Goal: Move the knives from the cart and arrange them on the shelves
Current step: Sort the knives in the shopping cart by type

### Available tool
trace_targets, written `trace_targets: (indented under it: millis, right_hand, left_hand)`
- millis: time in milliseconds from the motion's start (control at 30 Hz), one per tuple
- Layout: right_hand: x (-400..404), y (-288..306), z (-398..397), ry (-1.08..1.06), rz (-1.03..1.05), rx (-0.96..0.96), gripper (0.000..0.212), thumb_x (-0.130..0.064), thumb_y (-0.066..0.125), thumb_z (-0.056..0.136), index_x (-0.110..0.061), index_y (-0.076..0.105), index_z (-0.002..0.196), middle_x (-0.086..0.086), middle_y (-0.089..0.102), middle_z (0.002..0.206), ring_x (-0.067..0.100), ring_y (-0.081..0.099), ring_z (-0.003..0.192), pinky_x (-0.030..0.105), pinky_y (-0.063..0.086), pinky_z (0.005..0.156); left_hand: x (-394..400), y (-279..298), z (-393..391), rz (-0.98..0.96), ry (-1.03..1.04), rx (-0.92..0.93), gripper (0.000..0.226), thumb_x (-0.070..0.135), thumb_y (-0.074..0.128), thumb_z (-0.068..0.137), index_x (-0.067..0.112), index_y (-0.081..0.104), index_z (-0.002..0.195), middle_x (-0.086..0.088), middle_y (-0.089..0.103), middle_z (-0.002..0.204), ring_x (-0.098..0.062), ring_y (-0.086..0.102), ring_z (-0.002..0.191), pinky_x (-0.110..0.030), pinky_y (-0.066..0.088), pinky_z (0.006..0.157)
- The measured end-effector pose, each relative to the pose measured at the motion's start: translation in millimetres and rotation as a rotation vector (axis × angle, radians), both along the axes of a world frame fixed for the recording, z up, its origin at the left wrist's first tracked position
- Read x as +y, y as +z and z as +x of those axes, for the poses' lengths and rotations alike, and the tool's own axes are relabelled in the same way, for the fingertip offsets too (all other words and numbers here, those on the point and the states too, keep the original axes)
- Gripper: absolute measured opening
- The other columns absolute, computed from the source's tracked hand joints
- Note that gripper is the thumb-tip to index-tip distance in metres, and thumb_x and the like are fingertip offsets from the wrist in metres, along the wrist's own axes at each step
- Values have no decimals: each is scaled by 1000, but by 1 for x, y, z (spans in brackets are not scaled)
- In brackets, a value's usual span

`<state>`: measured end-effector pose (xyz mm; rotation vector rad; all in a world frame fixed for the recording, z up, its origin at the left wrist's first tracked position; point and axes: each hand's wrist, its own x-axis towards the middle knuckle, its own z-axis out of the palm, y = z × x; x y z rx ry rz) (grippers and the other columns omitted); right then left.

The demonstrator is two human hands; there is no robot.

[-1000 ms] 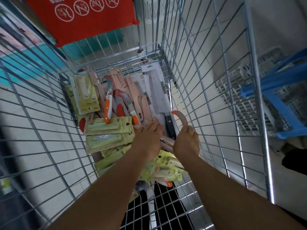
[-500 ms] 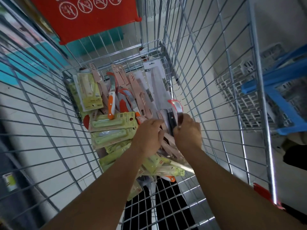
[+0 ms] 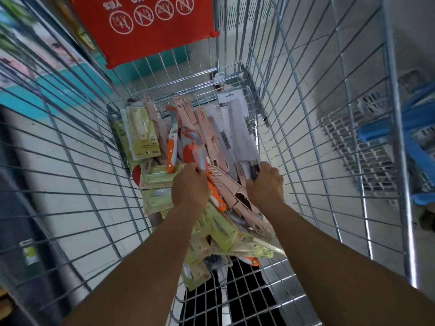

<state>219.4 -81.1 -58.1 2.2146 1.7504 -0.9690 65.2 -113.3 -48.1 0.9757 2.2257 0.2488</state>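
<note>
Both my arms reach down into a wire shopping cart [image 3: 306, 142] whose bottom holds a heap of packaged knives. My left hand [image 3: 189, 188] grips an orange-handled knife [image 3: 215, 196] by its grey blade near the middle of the heap. My right hand [image 3: 264, 184] curls round the dark handle of a large cleaver on a white card [image 3: 237, 132] by the right wall. Pink sheathed knives [image 3: 231, 191] lie between the two hands. Green carded knives [image 3: 219, 234] lie under my forearms.
A red plastic flap [image 3: 150, 27] with warning icons hangs at the cart's far end. More green packs [image 3: 141, 132] and another orange-handled knife [image 3: 171, 151] fill the far left of the cart. Outside to the right stand a blue frame [image 3: 419, 137] and a white lattice crate [image 3: 367, 147].
Both hands went from resting on the heap to closing on knives: the left round an orange-handled knife's blade, the right round the cleaver's handle. Pink sheathed knives shifted and rose between them.
</note>
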Motion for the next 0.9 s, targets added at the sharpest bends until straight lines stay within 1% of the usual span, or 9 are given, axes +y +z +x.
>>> trace_targets:
  millis: [67,133,233,300,433,567,700,800,900]
  right_hand:
    - [-2,-7,3,18,-53,-27,54,-25,58,91,-7,34,136,16,35,135,33,38,123,40,35,103]
    - [0,-12,4,45,-52,-53,57,-26,59,91,-7,30,138,16,32,137,34,37,123,40,33,104]
    - [7,-15,6,70,-63,-69,68,-35,60,91,-8,24,142,14,33,138,36,37,123,42,32,104]
    - [9,-18,7,61,-48,-65,74,-38,62,89,-10,22,144,14,34,139,37,38,124,42,32,105]
    - [8,-12,6,3,28,-47,75,-16,62,85,-19,20,147,11,33,140,32,35,126,41,33,105]
    - [0,3,19,38,49,1,88,-6,61,84,-30,10,151,8,29,134,26,40,116,37,41,98]
    - [-17,12,38,137,19,-168,99,-3,66,78,-30,5,151,10,26,135,25,46,111,33,43,97]
    - [-39,15,43,186,-45,-285,95,-12,63,84,-18,-3,152,18,25,141,30,41,122,34,39,103]
    - [-56,17,45,188,-114,-349,89,-20,59,89,-7,-4,150,23,25,146,35,32,132,35,38,103]
  left_hand:
    - [-5,-5,-3,-15,0,5,32,35,40,100,11,56,86,-15,65,90,-34,58,82,-32,38,62]
    - [-6,-6,-5,-50,-8,18,29,33,42,99,10,59,100,-17,65,100,-36,58,93,-35,40,67]
    - [-4,0,-4,-111,-69,139,42,32,45,98,5,45,130,-20,47,130,-37,43,120,-44,40,94]
    - [-3,7,5,6,-204,184,48,28,48,96,10,36,138,-16,36,139,-33,33,129,-42,36,106]
    - [-7,8,35,126,-748,80,55,15,51,94,22,31,145,-3,30,149,-23,25,138,-36,26,113]
    - [-9,-7,59,0,-1079,48,63,14,44,98,22,12,152,-1,2,161,-21,-1,148,-43,10,118]
    - [-10,-15,60,-98,-1235,94,59,25,39,100,26,12,152,0,-1,161,-21,-8,148,-45,5,119]
    - [-16,-15,54,-126,-1240,91,54,29,38,100,27,20,151,2,6,161,-21,-4,148,-46,4,118]
    - [-20,-8,47,-139,-1253,83,50,27,38,101,28,24,149,3,4,161,-22,-3,148,-46,2,117]
